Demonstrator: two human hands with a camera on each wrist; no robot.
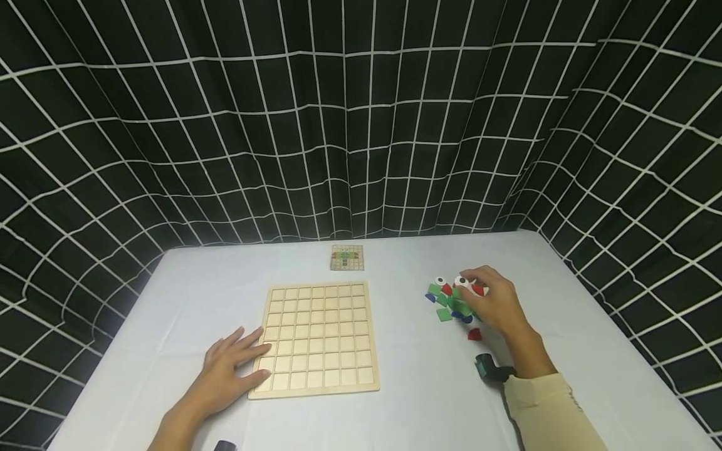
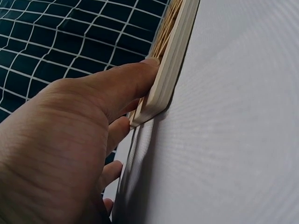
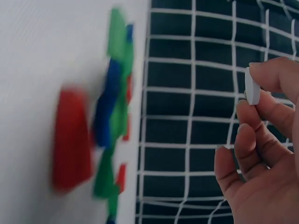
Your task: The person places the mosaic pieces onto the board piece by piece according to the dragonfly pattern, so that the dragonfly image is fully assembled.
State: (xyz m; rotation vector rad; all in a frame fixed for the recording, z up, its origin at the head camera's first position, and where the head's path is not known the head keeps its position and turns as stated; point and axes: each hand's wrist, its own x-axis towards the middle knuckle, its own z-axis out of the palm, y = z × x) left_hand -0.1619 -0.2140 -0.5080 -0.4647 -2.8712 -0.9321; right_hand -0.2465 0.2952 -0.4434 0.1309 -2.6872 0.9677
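White table (image 1: 169, 294), wooden grid board (image 1: 317, 339), pattern card (image 1: 346, 257), coloured pieces (image 1: 449, 301)

The grid board (image 1: 317, 338) looks like pale wood, smooth and matt, with thin wooden strips making the squares. The table (image 1: 406, 388) has a smooth, dull white top. The small coloured pieces (image 1: 451, 300) on the right look like painted wood, a little shiny. The far curtain (image 1: 361, 125) is soft black cloth with white lines.

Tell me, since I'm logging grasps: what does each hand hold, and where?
The right hand pinches a white round piece by its faces. The left hand holds nothing, resting against the wooden grid board.
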